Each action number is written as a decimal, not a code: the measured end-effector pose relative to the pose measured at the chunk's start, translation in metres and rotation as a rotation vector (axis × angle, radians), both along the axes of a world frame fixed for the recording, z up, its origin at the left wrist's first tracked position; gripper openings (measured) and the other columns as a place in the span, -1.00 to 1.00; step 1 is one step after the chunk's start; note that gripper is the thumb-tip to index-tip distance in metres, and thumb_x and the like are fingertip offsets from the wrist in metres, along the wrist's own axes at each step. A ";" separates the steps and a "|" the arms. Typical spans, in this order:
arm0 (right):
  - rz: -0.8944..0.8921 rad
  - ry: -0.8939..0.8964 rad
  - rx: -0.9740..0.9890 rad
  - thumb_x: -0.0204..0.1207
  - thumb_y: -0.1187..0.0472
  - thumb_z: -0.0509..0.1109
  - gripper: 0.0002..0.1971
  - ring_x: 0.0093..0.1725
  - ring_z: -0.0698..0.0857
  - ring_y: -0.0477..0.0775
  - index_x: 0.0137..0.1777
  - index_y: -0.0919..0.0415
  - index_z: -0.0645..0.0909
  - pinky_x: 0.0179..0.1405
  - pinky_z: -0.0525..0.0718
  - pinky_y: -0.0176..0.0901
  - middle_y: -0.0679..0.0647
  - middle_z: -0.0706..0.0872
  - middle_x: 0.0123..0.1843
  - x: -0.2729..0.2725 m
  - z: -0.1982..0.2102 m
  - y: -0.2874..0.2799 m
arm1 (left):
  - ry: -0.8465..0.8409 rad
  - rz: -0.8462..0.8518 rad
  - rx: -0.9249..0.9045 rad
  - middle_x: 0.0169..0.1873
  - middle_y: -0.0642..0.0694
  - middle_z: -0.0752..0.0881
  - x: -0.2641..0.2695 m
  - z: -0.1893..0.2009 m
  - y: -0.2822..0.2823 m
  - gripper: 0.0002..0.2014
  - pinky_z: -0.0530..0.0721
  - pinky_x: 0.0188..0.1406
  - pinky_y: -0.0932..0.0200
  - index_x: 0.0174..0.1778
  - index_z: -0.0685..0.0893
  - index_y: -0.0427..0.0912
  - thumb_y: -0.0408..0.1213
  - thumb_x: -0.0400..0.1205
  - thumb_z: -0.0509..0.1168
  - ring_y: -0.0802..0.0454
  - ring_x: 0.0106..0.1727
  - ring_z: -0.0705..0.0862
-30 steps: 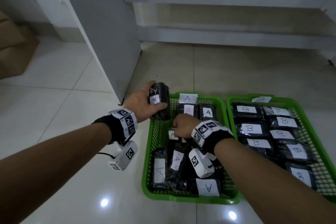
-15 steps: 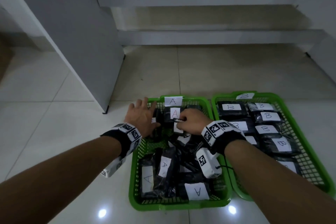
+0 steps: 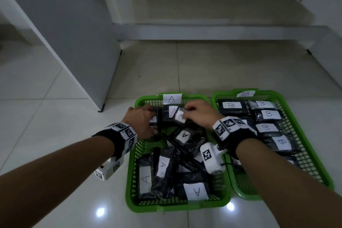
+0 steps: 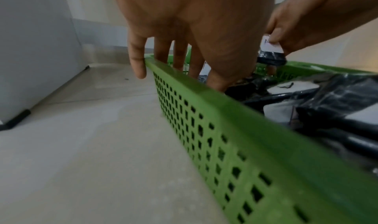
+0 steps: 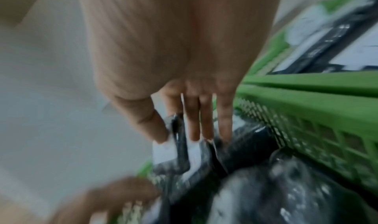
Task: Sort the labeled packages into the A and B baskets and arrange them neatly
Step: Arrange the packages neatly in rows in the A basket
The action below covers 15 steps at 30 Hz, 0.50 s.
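Note:
The green A basket [image 3: 128, 189] holds several black packages with white A labels, some lying crooked. The B basket [image 3: 266, 92] beside it on the right holds rows of B packages. My left hand [image 3: 146, 120] reaches into the A basket's far-left corner with straight fingers [image 4: 180, 53] and touches a black package [image 3: 157, 126] standing there; its little finger hangs outside the rim [image 4: 225, 101]. My right hand [image 3: 190, 113] pinches the top edge of another A package [image 3: 180, 117] between thumb and forefinger [image 5: 174, 114] in the far row, tilted up.
A grey cabinet panel [image 3: 74, 42] with a black foot [image 3: 100, 108] stands on the tiled floor just left of the A basket. A low ledge [image 3: 203, 31] runs along the back wall. The two baskets touch side by side.
My left hand has brought its black package down into the A basket's far-left corner and straightened its fingers. My right hand has moved to the far row and lifted an A package's edge.

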State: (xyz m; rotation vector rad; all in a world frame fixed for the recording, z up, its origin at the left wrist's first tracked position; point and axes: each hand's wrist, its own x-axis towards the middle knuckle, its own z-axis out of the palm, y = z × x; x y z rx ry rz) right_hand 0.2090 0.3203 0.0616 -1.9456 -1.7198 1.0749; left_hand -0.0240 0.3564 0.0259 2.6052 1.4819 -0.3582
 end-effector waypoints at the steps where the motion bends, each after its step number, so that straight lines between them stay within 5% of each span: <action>1: -0.102 0.039 0.037 0.49 0.21 0.57 -0.96 -0.24 0.70 -0.04 -0.14 0.06 0.77 -0.14 0.66 -0.15 0.04 0.79 -0.15 0.008 0.004 0.000 | -0.005 0.008 0.015 0.36 0.06 0.50 0.000 0.000 -0.001 -0.35 0.44 0.35 -0.14 0.42 0.56 0.13 0.31 0.43 0.31 -0.05 0.36 0.52; 3: -0.262 0.100 0.041 0.48 0.26 0.61 -0.91 -0.39 0.70 -0.04 -0.17 0.09 0.76 -0.31 0.71 -0.17 0.08 0.81 -0.25 0.028 0.010 -0.003 | -0.021 0.009 0.078 0.31 0.06 0.56 -0.001 0.000 -0.002 -0.32 0.31 0.40 -0.18 0.35 0.59 0.13 0.38 0.37 0.21 -0.05 0.38 0.48; 5: -0.359 0.176 0.008 0.47 0.31 0.64 -0.87 -0.33 0.80 0.08 -0.05 0.18 0.75 -0.30 0.82 -0.05 0.16 0.85 -0.22 0.044 0.016 -0.008 | -0.107 0.034 0.132 0.23 0.03 0.64 0.000 0.005 0.001 -0.38 0.24 0.42 -0.16 0.24 0.66 0.07 0.34 0.39 0.15 -0.06 0.36 0.50; 7: -0.462 0.269 -0.001 0.45 0.36 0.65 -0.74 -0.29 0.83 0.17 0.10 0.30 0.73 -0.23 0.87 0.09 0.27 0.86 -0.16 0.054 0.019 -0.011 | -0.268 0.080 0.133 0.11 -0.01 0.71 0.004 0.014 0.006 -0.51 0.35 0.35 -0.07 0.12 0.71 0.01 0.20 0.43 0.17 -0.09 0.24 0.59; 11: -0.482 0.433 -0.076 0.53 0.48 0.53 -0.70 -0.31 0.76 0.20 0.24 0.51 0.66 -0.31 0.84 -0.02 0.49 0.80 0.00 0.045 0.022 -0.014 | -0.668 0.166 0.023 -0.09 -0.02 0.77 0.012 0.027 0.015 -0.89 0.71 0.02 0.09 -0.05 0.76 -0.04 -0.20 0.53 0.41 0.00 -0.07 0.73; 15: -0.405 0.584 -0.162 0.52 0.48 0.54 -0.72 -0.24 0.81 0.22 0.21 0.45 0.67 -0.10 0.86 0.04 0.45 0.82 0.01 0.015 0.024 -0.012 | -0.803 0.115 -0.153 0.10 0.18 0.73 0.017 0.039 0.013 -0.47 0.74 0.04 0.22 0.27 0.69 0.06 0.05 0.39 0.61 0.27 0.06 0.72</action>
